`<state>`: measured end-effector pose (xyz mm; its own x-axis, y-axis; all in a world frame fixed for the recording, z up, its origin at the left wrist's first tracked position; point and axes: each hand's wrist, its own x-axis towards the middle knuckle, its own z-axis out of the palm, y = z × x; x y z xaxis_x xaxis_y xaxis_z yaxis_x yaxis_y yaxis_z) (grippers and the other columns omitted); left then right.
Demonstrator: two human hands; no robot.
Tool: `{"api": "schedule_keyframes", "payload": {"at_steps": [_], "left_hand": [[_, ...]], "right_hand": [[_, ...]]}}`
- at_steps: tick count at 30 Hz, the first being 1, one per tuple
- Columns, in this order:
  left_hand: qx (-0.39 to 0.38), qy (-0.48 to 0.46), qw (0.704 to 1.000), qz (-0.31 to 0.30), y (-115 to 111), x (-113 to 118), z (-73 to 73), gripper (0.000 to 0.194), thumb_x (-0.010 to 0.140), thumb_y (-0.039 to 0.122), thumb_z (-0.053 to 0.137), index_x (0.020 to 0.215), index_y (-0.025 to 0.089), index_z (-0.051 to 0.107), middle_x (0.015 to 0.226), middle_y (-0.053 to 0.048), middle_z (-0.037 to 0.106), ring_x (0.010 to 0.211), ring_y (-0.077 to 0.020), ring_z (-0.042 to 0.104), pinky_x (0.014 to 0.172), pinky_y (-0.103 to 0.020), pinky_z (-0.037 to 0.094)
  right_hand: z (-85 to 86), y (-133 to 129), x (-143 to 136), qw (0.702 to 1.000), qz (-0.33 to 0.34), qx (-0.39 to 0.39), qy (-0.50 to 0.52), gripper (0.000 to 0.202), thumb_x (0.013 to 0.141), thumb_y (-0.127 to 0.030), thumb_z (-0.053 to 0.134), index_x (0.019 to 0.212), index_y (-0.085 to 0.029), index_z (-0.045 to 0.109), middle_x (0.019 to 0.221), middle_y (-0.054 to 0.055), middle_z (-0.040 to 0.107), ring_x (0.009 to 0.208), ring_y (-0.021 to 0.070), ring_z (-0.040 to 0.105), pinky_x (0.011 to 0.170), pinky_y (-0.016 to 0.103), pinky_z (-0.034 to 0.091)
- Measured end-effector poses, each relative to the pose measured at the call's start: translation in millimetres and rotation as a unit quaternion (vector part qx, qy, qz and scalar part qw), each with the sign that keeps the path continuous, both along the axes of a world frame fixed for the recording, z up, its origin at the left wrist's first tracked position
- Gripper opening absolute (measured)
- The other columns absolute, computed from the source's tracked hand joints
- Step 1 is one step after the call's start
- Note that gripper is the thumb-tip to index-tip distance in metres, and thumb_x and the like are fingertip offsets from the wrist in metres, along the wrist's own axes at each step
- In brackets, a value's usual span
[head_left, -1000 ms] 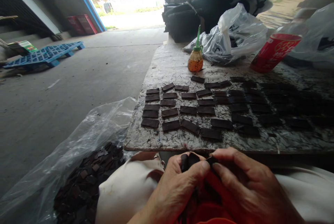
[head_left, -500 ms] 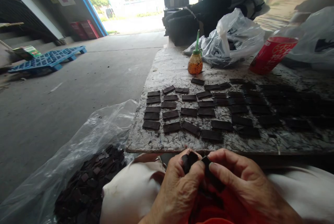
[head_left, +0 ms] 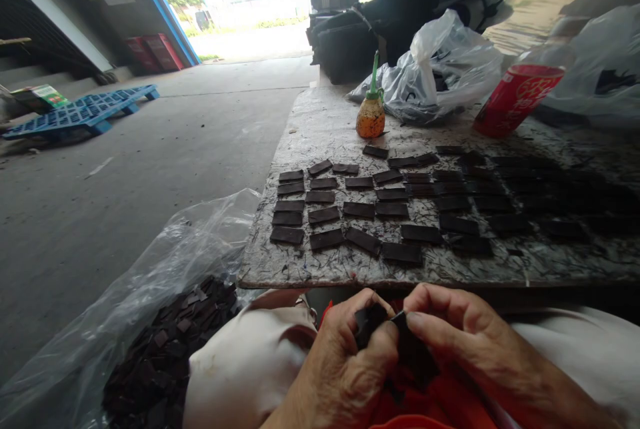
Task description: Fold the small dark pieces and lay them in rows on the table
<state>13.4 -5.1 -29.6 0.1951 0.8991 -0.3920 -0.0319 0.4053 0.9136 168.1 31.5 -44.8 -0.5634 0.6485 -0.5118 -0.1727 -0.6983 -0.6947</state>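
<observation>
Pinching a dark strip (head_left: pixel 417 352) above the red cloth (head_left: pixel 450 402), the right hand (head_left: pixel 473 335), fingertips closed, sits beside the left hand (head_left: pixel 345 359), curled round a dark scrap (head_left: pixel 369 321), work seemingly midway, with a heap (head_left: pixel 167 349) in the plastic bag (head_left: pixel 200 232) and pieces (head_left: pixel 327 239) already rowed on the table (head_left: pixel 295 273).

The left hand (head_left: pixel 343 352) and the right hand (head_left: pixel 467 329) are held low, near each other, between the two legs. The left hand is in a grip, with fingers curled inward and the thumb (head_left: pixel 383 347) bent toward the other hand. The right hand makes a pinch with its thumb and forefinger. The left forearm (head_left: pixel 295 409) and the right forearm (head_left: pixel 560 379) are bare, and both slant inward from below.
</observation>
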Motion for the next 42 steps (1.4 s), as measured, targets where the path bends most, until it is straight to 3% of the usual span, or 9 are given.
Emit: {"api": "schedule_keyframes", "payload": {"at_steps": [7,14,19,26,33,38,42], "left_hand": [[-0.007,0.011,0.998,-0.069,-2,-7,1.0,0.023,0.084,0.035,0.05,0.068,0.017,0.047,0.058,0.004,0.046,0.052,-0.0086,0.04,0.047,-0.02,0.031],[-0.051,-0.029,0.992,-0.11,-1,-12,16.4,0.014,0.082,0.022,0.046,0.068,0.018,0.046,0.057,0.007,0.037,0.053,-0.0079,0.028,0.047,-0.02,0.024],[-0.047,-0.038,0.99,-0.128,-3,-14,15.8,0.012,0.083,0.02,0.045,0.071,0.018,0.048,0.059,0.006,0.039,0.054,-0.0087,0.029,0.049,-0.021,0.025],[-0.019,-0.052,0.993,-0.105,-6,-14,9.7,0.011,0.081,0.028,0.049,0.074,0.019,0.049,0.062,0.003,0.043,0.054,-0.0103,0.032,0.05,-0.022,0.027],[0.028,-0.025,0.996,-0.08,-12,-10,11.5,0.018,0.077,0.035,0.051,0.069,0.02,0.051,0.06,0.002,0.044,0.052,-0.0112,0.033,0.047,-0.023,0.027],[0.016,-0.017,0.998,-0.062,-9,-10,7.6,0.019,0.079,0.036,0.053,0.071,0.019,0.051,0.059,0.003,0.044,0.051,-0.01,0.035,0.047,-0.022,0.028],[0.013,-0.022,0.999,-0.03,-7,-9,3.4,0.023,0.082,0.039,0.053,0.071,0.018,0.05,0.059,0.003,0.047,0.051,-0.0089,0.039,0.046,-0.019,0.031]], "right_hand": [[5.3,5,12,0.995,0.098,0.018,-0.022,0.021,0.077,-0.033,0.066,0.072,-0.014,0.059,0.06,-0.001,0.066,0.051,0.0076,0.061,0.051,0.017,0.043],[8.2,4,15,0.988,0.139,0.045,-0.059,0.02,0.077,-0.031,0.065,0.07,-0.013,0.061,0.058,-0.003,0.064,0.049,0.0046,0.057,0.047,0.013,0.04],[8.5,2,15,0.984,0.163,0.051,-0.053,0.02,0.078,-0.031,0.064,0.069,-0.013,0.059,0.057,-0.003,0.063,0.051,0.0064,0.059,0.048,0.014,0.041],[9.0,-2,10,0.993,0.114,0.036,-0.013,0.025,0.074,-0.035,0.068,0.069,-0.015,0.055,0.054,-0.006,0.057,0.046,0.003,0.051,0.047,0.013,0.038],[12.0,-6,13,0.99,0.129,0.04,0.047,0.021,0.077,-0.034,0.065,0.073,-0.016,0.055,0.063,-0.002,0.06,0.053,0.0069,0.054,0.052,0.017,0.04],[8.5,-2,11,0.993,0.105,0.035,0.046,0.024,0.077,-0.034,0.066,0.071,-0.015,0.053,0.06,-0.003,0.057,0.051,0.0051,0.052,0.052,0.017,0.038],[3.4,-1,7,0.993,0.103,0.06,0.018,0.026,0.078,-0.039,0.064,0.075,-0.015,0.052,0.065,-0.001,0.059,0.055,0.009,0.055,0.056,0.023,0.041]]}}
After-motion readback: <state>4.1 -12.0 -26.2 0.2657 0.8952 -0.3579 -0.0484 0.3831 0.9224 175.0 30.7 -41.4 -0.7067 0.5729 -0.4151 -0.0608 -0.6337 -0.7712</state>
